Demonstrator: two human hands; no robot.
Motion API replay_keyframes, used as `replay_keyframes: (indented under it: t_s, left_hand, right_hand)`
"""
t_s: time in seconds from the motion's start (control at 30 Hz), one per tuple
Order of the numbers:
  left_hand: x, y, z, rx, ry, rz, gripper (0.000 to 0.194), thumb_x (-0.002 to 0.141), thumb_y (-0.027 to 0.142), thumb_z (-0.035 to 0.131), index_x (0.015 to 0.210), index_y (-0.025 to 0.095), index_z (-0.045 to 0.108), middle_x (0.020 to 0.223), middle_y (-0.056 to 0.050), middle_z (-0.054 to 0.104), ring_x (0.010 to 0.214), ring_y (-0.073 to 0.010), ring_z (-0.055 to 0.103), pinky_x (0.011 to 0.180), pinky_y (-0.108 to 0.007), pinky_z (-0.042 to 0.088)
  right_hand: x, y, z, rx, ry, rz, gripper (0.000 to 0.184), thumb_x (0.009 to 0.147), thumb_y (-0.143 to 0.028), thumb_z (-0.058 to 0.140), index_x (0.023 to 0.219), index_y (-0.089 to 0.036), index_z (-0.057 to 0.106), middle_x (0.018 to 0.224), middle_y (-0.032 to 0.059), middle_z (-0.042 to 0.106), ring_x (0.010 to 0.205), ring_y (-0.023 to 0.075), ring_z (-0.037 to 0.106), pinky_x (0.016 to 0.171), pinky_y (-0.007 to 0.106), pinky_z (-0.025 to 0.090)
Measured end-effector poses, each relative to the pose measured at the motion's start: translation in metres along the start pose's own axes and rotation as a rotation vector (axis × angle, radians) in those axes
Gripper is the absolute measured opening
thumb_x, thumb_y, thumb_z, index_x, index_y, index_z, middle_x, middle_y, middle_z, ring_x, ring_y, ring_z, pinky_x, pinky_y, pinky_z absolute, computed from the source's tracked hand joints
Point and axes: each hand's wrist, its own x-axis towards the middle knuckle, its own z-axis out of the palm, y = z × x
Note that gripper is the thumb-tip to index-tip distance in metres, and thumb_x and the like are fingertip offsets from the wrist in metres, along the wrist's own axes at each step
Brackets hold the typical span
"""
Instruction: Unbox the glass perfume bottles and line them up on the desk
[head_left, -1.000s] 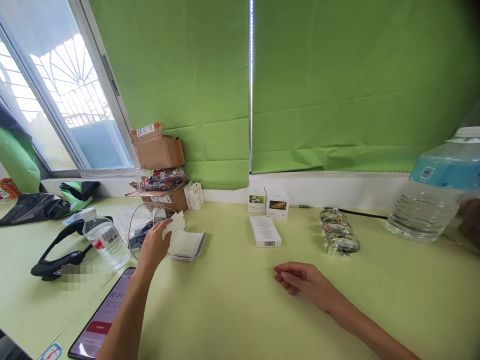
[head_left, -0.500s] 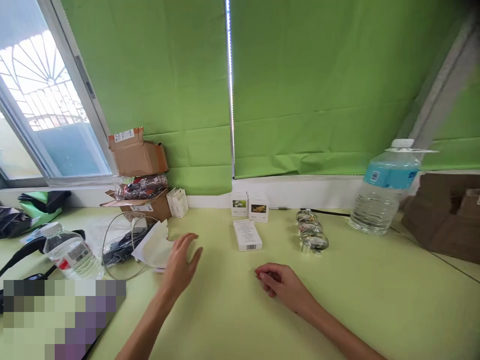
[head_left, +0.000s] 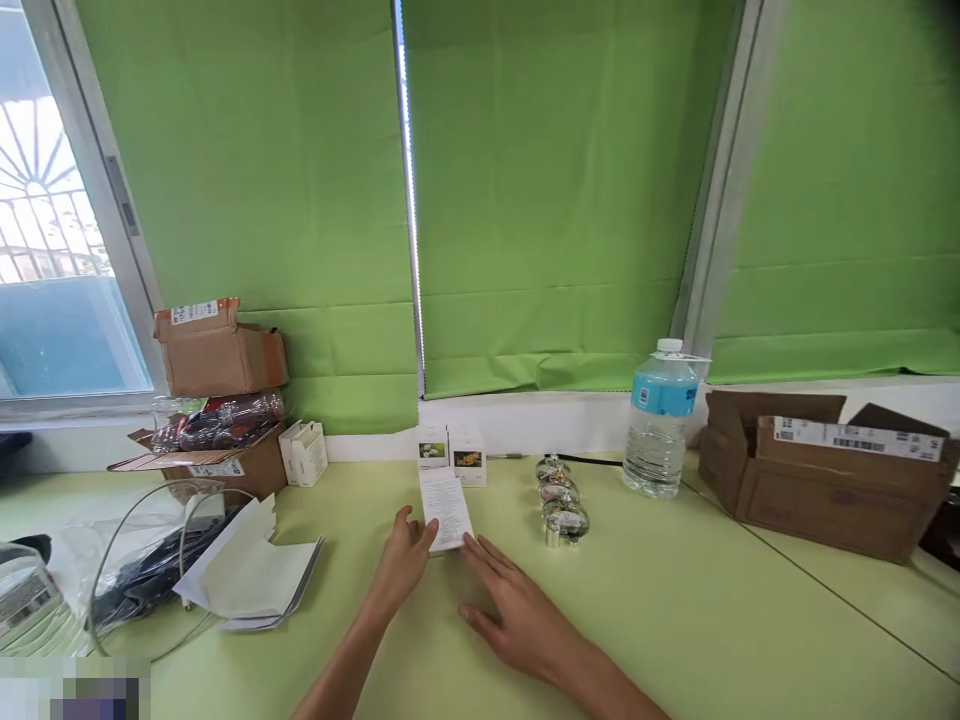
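A flat white carton with printed text lies between my hands, in front of two small white boxes. At its left edge is my left hand, thumb and fingers apart, with the thumb touching the carton's lower left side. My right hand is stretched out flat, palm down, its fingertips at the carton's near right corner. One small box with a white-flower picture and another with a yellow-flower picture stand just behind the carton.
Shiny round metallic items form a row to the right. Behind them stand a large water bottle and an open brown box. On the left are papers, a looped cable, stacked cardboard boxes and a small white carton.
My left hand has moved from beside the papers to the carton's left edge. My right hand has uncurled and reached its near right corner. The view has turned right.
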Motion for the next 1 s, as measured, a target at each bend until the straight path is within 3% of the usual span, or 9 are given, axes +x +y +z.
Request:
replay_keyframes:
  t_s: [0.17, 0.33, 0.53, 0.63, 0.7, 0.8, 1.0]
  left_hand:
    - [0.001, -0.001, 0.009, -0.052, -0.074, 0.048, 0.05, 0.081, 0.033, 0.061, 0.125, 0.017, 0.044, 0.104, -0.011, 0.072, 0.093, -0.0219, 0.069, 0.079, -0.033, 0.053]
    - [0.003, 0.0, -0.004, 0.089, -0.024, 0.096, 0.035, 0.078, 0.031, 0.063, 0.109, 0.016, 0.059, 0.108, -0.011, 0.069, 0.099, -0.0225, 0.065, 0.084, -0.033, 0.048]
    - [0.037, -0.008, -0.053, 0.405, 0.127, 0.01, 0.032, 0.077, 0.041, 0.064, 0.094, 0.014, 0.064, 0.1, -0.011, 0.068, 0.093, -0.0254, 0.064, 0.078, -0.033, 0.045]
    - [0.066, -0.01, -0.08, 0.542, 0.137, -0.074, 0.029, 0.081, 0.039, 0.064, 0.096, 0.014, 0.063, 0.09, -0.007, 0.068, 0.084, -0.0201, 0.064, 0.076, -0.033, 0.048]
    - [0.085, -0.011, -0.098, 0.628, 0.138, -0.126, 0.029, 0.087, 0.037, 0.059, 0.104, 0.014, 0.061, 0.098, -0.005, 0.066, 0.085, -0.0171, 0.063, 0.079, -0.036, 0.051]
    - [0.109, -0.01, -0.125, 0.751, 0.182, -0.204, 0.031, 0.09, 0.035, 0.056, 0.113, 0.015, 0.057, 0.112, -0.007, 0.061, 0.096, -0.0191, 0.061, 0.083, -0.04, 0.052]
    - [0.132, -0.016, -0.172, 0.942, 0.378, -0.413, 0.035, 0.09, 0.036, 0.056, 0.118, 0.016, 0.055, 0.118, -0.008, 0.059, 0.102, -0.0213, 0.06, 0.086, -0.043, 0.051]
  right_hand:
    - [-0.011, -0.008, 0.0, -0.023, -0.035, -0.066, 0.055, 0.09, -0.041, 0.048, 0.141, -0.018, 0.044, 0.147, 0.008, 0.04, 0.138, 0.0259, 0.029, 0.116, 0.044, 0.02]
    - [-0.009, -0.005, 0.008, -0.033, 0.017, -0.057, 0.049, 0.093, -0.038, 0.044, 0.137, -0.017, 0.049, 0.146, 0.0092, 0.042, 0.136, 0.0256, 0.034, 0.116, 0.045, 0.02]
    - [-0.006, 0.004, 0.018, -0.039, 0.041, -0.075, 0.049, 0.095, -0.043, 0.041, 0.137, -0.02, 0.05, 0.146, 0.0083, 0.042, 0.135, 0.026, 0.036, 0.116, 0.046, 0.022]
    - [-0.004, 0.009, 0.023, -0.04, 0.06, -0.074, 0.048, 0.096, -0.045, 0.039, 0.135, -0.021, 0.052, 0.145, 0.0072, 0.042, 0.135, 0.0263, 0.036, 0.116, 0.046, 0.024]
    - [-0.002, 0.013, 0.027, -0.043, 0.079, -0.073, 0.047, 0.096, -0.047, 0.039, 0.133, -0.022, 0.054, 0.145, 0.0065, 0.043, 0.134, 0.0272, 0.038, 0.115, 0.047, 0.025]
    - [0.001, 0.02, 0.032, -0.049, 0.102, -0.091, 0.046, 0.095, -0.047, 0.042, 0.133, -0.025, 0.055, 0.143, 0.0052, 0.045, 0.132, 0.0284, 0.041, 0.113, 0.047, 0.029]
    - [0.008, 0.03, 0.038, -0.102, 0.106, -0.109, 0.044, 0.094, -0.046, 0.044, 0.131, -0.025, 0.057, 0.14, 0.0052, 0.049, 0.127, 0.03, 0.047, 0.109, 0.047, 0.036]
